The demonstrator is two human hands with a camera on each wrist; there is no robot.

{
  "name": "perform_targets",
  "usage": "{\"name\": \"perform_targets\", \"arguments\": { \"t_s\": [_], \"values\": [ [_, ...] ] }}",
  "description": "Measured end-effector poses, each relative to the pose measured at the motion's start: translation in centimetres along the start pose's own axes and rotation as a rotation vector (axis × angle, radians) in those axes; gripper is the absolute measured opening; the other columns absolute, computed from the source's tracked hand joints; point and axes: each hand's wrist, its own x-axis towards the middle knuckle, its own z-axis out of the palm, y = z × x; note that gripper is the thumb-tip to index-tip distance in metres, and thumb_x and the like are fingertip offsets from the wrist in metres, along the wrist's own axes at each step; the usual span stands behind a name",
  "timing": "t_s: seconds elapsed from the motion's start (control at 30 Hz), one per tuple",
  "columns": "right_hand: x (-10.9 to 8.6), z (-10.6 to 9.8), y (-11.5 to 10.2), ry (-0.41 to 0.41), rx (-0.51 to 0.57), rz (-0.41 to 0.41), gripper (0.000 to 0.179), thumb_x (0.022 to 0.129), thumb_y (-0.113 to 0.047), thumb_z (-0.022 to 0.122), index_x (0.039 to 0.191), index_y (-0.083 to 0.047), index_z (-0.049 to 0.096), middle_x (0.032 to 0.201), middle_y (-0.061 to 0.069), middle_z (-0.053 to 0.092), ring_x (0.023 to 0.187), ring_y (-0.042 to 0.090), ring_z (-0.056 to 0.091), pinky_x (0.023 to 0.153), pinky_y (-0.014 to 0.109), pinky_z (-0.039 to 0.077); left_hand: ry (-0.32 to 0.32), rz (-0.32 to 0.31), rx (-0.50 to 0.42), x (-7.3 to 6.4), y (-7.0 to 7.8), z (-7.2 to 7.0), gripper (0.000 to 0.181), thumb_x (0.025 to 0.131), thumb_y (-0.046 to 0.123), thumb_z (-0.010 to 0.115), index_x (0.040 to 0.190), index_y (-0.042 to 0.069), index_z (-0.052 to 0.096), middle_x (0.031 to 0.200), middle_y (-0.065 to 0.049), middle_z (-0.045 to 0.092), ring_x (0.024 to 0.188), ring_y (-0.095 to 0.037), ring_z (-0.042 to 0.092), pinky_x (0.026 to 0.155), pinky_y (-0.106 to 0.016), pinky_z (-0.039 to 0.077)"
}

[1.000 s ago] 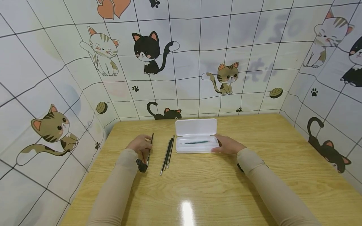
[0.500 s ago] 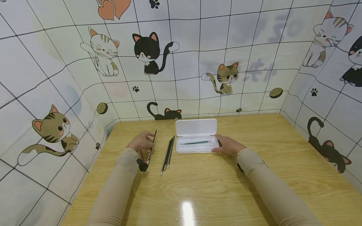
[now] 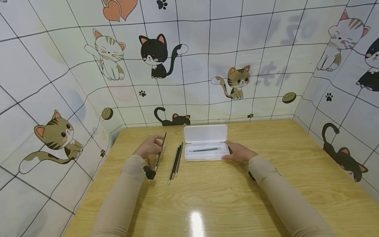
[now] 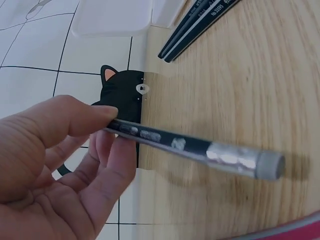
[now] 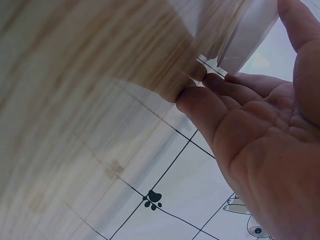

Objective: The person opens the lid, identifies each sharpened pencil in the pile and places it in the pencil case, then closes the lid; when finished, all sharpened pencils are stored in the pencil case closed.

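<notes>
My left hand (image 3: 149,146) pinches a dark pencil (image 4: 175,142) between thumb and fingers, left of the other pencils. In the left wrist view its grey eraser end points to the right, held above the wooden table. Several dark pencils (image 3: 175,161) lie side by side on the table between that hand and the white pencil case (image 3: 205,134). The case stands with its lid up, and one green pencil (image 3: 205,149) lies inside. At the case's right end, my right hand (image 3: 239,152) holds its edge with the thumb at the front corner; the right wrist view shows the white side (image 5: 246,42) near the fingers.
The wooden table (image 3: 207,187) reaches back to a cloth wall (image 3: 195,82) printed with cats and grid lines. Similar cloth closes off the left and right sides. A black wrist device (image 3: 149,172) sits under the left wrist.
The pencil in my left hand has risen and shifted slightly to the right and away from me, with the hand following a little. My right hand and the case stay in place.
</notes>
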Motion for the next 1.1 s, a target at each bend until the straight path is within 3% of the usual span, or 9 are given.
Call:
{"name": "perform_targets", "arguments": {
  "t_s": [0.23,0.4,0.63,0.87,1.1],
  "values": [
    [-0.1,0.0,0.0,0.002,0.001,0.003,0.089,0.098,-0.040,0.068,0.157,0.008,0.022,0.161,0.029,0.027,0.147,0.046,0.027,0.118,0.058,0.025,0.030,0.055,-0.035,0.3,0.5,0.2,0.061,0.093,-0.003,0.064,0.150,0.006,0.044,0.120,-0.019,0.054,0.097,-0.027,0.063,0.086,-0.039,0.057],
    [-0.1,-0.1,0.0,-0.003,0.000,0.004,0.089,0.098,-0.040,0.068,0.157,0.007,0.022,0.161,0.028,0.027,0.147,0.046,0.027,0.118,0.058,0.025,0.044,0.101,-0.085,0.3,1.2,0.4,0.064,0.093,-0.003,0.065,0.152,0.010,0.044,0.120,-0.017,0.053,0.103,-0.029,0.060,0.092,-0.048,0.055],
    [-0.2,-0.1,-0.1,-0.002,-0.001,0.006,0.089,0.098,-0.040,0.068,0.157,0.007,0.022,0.161,0.028,0.027,0.147,0.046,0.027,0.118,0.058,0.025,0.110,0.161,-0.099,0.5,2.2,0.8,0.063,0.095,-0.002,0.065,0.152,0.012,0.044,0.121,-0.015,0.053,0.111,-0.029,0.058,0.091,-0.044,0.055],
    [-0.2,0.0,-0.1,-0.004,-0.004,0.015,0.089,0.098,-0.040,0.068,0.158,0.007,0.021,0.161,0.028,0.027,0.148,0.045,0.027,0.118,0.058,0.025,0.161,0.214,-0.103,0.6,3.2,1.2,0.061,0.094,-0.002,0.065,0.151,0.011,0.046,0.120,-0.014,0.055,0.108,-0.029,0.059,0.091,-0.052,0.055],
    [-0.1,-0.1,-0.2,0.004,0.003,0.007,0.088,0.098,-0.039,0.068,0.158,0.006,0.023,0.161,0.027,0.028,0.147,0.045,0.027,0.118,0.058,0.025,0.200,0.268,-0.076,1.0,3.5,1.5,0.057,0.094,-0.001,0.068,0.147,0.012,0.050,0.117,-0.011,0.058,0.106,-0.025,0.061,0.079,-0.034,0.054]
  ]
}}
